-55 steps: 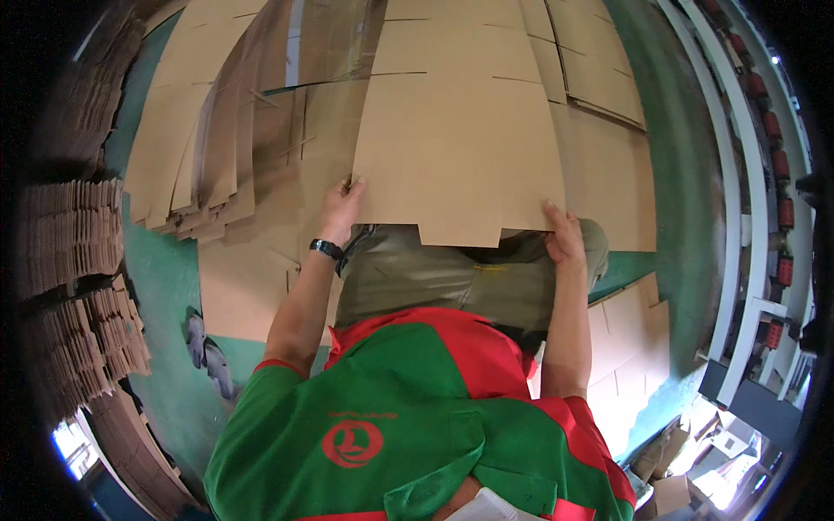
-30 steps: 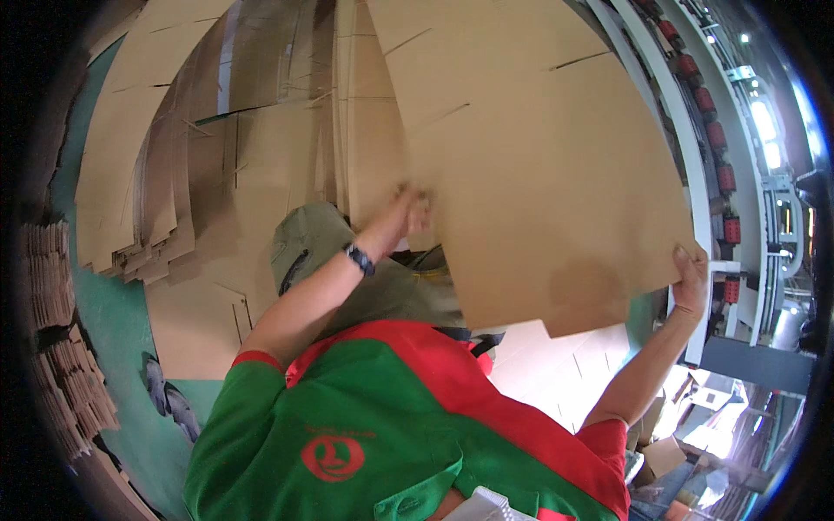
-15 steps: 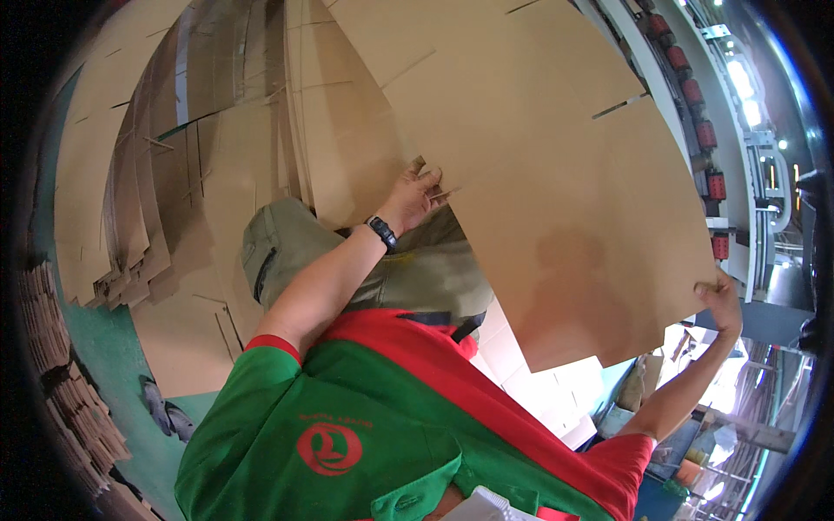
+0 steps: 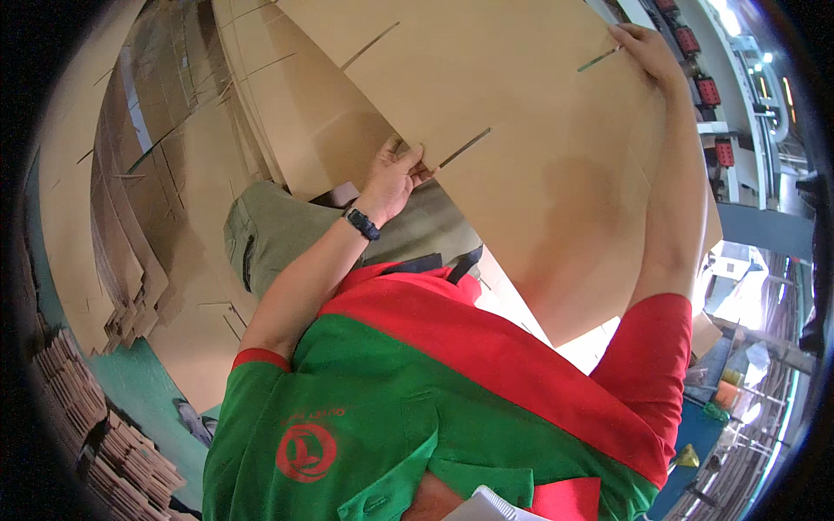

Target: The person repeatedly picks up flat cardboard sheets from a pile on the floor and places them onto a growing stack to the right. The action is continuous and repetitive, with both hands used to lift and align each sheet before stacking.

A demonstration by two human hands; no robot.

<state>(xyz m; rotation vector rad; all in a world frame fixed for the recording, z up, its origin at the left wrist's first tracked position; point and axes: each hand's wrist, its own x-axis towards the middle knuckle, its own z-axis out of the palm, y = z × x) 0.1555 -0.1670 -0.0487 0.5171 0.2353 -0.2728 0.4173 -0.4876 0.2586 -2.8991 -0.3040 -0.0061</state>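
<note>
A large flat brown cardboard sheet (image 4: 521, 200) with cut slots lies slanted across the space before me. My left hand (image 4: 400, 178) pinches its left edge beside one slot, thumb on top and the other fingers partly hidden. A dark watch (image 4: 360, 223) is on that wrist. My right arm reaches far forward along the sheet's right side. There my right hand (image 4: 650, 54) grips the right edge close to another slot, with some fingertips out of sight. Under and left of this sheet lie more cardboard sheets (image 4: 304, 122).
A layered pile of slotted cardboard (image 4: 130, 269) stands at the left. Bundles of folded cardboard (image 4: 130, 460) sit on the green floor (image 4: 139, 378) at lower left. Along the right runs a machine frame with red rollers (image 4: 708, 91). An orange container (image 4: 728, 395) is at lower right.
My right hand has moved from the sheet's near right corner far up its right edge. The left hand and the sheet have shifted slightly to the left and away.
</note>
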